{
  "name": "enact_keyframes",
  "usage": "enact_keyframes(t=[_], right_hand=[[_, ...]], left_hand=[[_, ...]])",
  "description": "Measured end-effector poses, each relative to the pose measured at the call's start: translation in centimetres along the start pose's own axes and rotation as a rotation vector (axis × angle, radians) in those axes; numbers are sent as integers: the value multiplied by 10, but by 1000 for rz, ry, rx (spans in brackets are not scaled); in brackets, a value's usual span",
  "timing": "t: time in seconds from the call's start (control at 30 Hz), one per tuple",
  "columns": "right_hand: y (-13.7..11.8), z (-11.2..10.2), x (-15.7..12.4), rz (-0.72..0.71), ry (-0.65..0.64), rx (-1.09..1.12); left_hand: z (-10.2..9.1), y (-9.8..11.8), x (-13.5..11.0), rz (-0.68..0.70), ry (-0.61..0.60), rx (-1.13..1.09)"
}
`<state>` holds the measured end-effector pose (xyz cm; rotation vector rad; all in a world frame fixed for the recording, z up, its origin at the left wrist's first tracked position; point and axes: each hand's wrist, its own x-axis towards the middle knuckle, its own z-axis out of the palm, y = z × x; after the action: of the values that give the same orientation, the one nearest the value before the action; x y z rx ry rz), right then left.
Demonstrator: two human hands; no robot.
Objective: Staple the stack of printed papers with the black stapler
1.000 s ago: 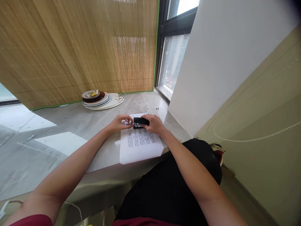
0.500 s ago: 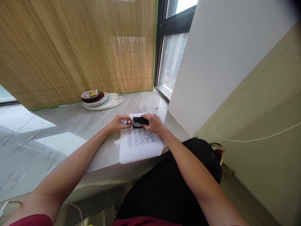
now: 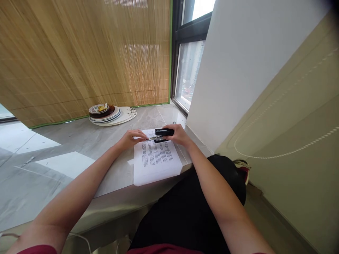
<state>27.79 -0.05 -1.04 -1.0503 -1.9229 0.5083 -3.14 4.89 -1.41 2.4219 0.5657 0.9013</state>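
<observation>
A black stapler [image 3: 164,132] is in my right hand [image 3: 179,134], whose fingers wrap its rear end. It is held above a printed sheet of paper [image 3: 156,165] at the counter's edge. From the stapler's left end a thin metal staple tray [image 3: 151,139] sticks out. My left hand [image 3: 130,139] pinches the outer tip of that tray between thumb and fingers. Whether staples lie in the tray is too small to tell.
A stack of plates [image 3: 106,114] stands on an oval platter [image 3: 129,112] by the bamboo blind [image 3: 106,53]. Two small grey bits [image 3: 174,123] lie near the window [image 3: 189,74]. The grey counter [image 3: 113,180] ends just before my lap. A bead chain [image 3: 265,157] hangs at the right.
The metal tray now shows further out of the stapler's left end. My right hand and the stapler have moved slightly right, away from my left fingers. The view has shifted a little.
</observation>
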Motion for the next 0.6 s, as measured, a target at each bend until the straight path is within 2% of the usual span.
enact_keyframes(t=[0.13, 0.23, 0.3, 0.37, 0.47, 0.53, 0.6], right_hand=[[-18, 20, -6, -94, -108, 22], [-28, 34, -9, -133, -111, -38], [-29, 35, -9, -131, -105, -44], [-28, 29, -8, -105, -87, -19], [-22, 7, -4, -10, 2, 21], [-14, -12, -2, 88, 103, -15], [-3, -30, -3, 209, 190, -114]], left_hand=[[13, 10, -1, -77, 61, 41], [19, 14, -1, -110, 51, 105], [20, 14, -1, -113, 29, 129], [20, 13, 0, -122, 34, 144], [19, 10, 1, -139, 30, 181], [18, 9, 1, -118, -79, 219], [17, 8, 0, -88, -242, 271]])
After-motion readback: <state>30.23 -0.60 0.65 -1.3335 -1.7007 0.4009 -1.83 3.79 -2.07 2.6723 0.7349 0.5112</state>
